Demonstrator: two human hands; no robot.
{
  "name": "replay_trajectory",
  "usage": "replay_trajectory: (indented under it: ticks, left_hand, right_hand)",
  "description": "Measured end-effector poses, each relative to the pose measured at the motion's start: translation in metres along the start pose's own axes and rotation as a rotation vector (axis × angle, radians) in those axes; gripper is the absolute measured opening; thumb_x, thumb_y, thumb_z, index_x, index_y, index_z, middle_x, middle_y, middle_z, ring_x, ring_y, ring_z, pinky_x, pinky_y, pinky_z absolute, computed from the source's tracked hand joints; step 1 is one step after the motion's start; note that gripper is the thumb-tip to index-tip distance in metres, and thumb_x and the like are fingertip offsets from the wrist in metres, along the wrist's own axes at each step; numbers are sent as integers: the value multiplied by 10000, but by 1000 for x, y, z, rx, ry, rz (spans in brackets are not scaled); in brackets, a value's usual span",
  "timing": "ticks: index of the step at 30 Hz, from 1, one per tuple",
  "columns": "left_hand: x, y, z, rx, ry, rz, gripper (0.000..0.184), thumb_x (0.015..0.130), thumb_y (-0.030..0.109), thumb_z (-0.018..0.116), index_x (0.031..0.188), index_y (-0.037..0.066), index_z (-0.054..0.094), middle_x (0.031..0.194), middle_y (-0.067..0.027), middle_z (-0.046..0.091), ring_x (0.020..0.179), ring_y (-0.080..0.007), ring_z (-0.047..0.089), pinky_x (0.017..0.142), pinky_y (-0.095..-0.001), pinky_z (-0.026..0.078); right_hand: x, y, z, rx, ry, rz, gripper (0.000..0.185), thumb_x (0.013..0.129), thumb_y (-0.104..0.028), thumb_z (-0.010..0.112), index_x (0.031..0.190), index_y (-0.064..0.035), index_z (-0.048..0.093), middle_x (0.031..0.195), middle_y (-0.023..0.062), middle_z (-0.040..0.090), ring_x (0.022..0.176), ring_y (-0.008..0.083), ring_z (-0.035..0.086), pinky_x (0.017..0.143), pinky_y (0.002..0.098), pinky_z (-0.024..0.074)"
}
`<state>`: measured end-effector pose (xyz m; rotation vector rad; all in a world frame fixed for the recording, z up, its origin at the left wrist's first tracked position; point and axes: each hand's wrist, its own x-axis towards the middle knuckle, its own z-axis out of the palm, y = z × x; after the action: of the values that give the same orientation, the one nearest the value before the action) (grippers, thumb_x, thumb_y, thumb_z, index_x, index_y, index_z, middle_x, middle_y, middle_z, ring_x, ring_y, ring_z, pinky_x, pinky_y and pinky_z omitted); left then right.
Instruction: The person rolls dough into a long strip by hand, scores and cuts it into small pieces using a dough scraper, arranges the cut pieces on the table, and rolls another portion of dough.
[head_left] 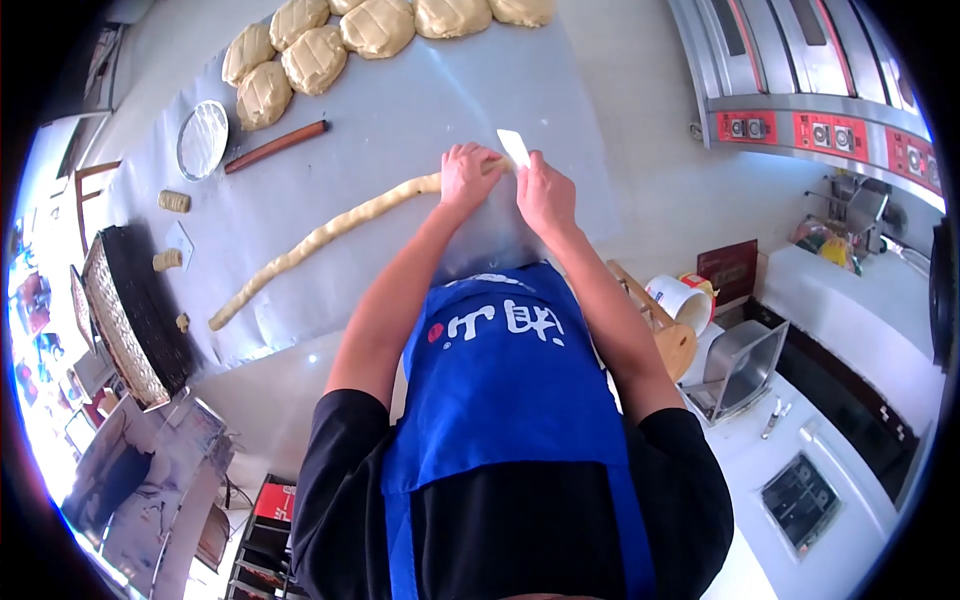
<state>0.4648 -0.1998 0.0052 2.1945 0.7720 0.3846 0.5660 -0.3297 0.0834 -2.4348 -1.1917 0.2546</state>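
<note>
A long rope of pale dough [330,230] runs diagonally over the grey-covered table. My left hand [468,178] lies over its right end, fingers curled round the dough. In my right hand [547,197] is a white dough scraper [514,147], held with the blade pointing up and away beside the rope's end. The dough's very tip [504,165] shows between the two hands, close to the scraper; whether the blade touches it I cannot tell.
Several large scored dough pieces [378,27] line the table's far side. A rolling pin [277,147] and a round white-dusted dish [203,140] lie left of them. Small dough pieces [174,202] and a dark basket [130,315] are at the left edge. Ovens [835,135] stand at right.
</note>
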Motion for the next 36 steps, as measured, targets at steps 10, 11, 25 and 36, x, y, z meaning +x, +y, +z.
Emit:
replay_trajectory:
  ticks: [10, 11, 25, 36]
  left_hand:
    - [1, -2, 4, -10, 30, -26, 191, 792, 249, 795, 952, 146, 798, 1009, -30, 735, 1063, -296, 628, 950, -443, 456]
    - [1, -3, 5, -12, 24, -25, 190, 792, 253, 800, 949, 147, 798, 1012, -30, 735, 1060, -297, 627, 950, -441, 456]
    - [-9, -6, -1, 18, 68, -2, 188, 820, 233, 770, 964, 113, 745, 1030, -61, 722, 1050, -319, 623, 931, -454, 465]
    - [-8, -7, -5, -3, 57, -16, 205, 812, 222, 777, 991, 128, 746, 1041, -64, 710, 1069, -314, 609, 946, -450, 457]
  right_hand:
    - [21, -1, 9, -181, -242, -73, 136, 994, -152, 587, 950, -25, 608, 730, 192, 725, 670, 378, 740, 596, 470, 586]
    - [22, -3, 10, -182, -246, -75, 136, 994, -152, 587, 950, -25, 608, 730, 192, 725, 670, 378, 740, 596, 470, 586]
    - [7, -5, 3, -21, -118, -58, 161, 1010, -169, 589, 953, -23, 628, 732, 202, 716, 693, 403, 733, 626, 499, 581]
    - [3, -13, 49, -175, -190, -24, 172, 1013, -134, 551, 1079, 12, 611, 770, 210, 734, 713, 419, 738, 634, 501, 582]
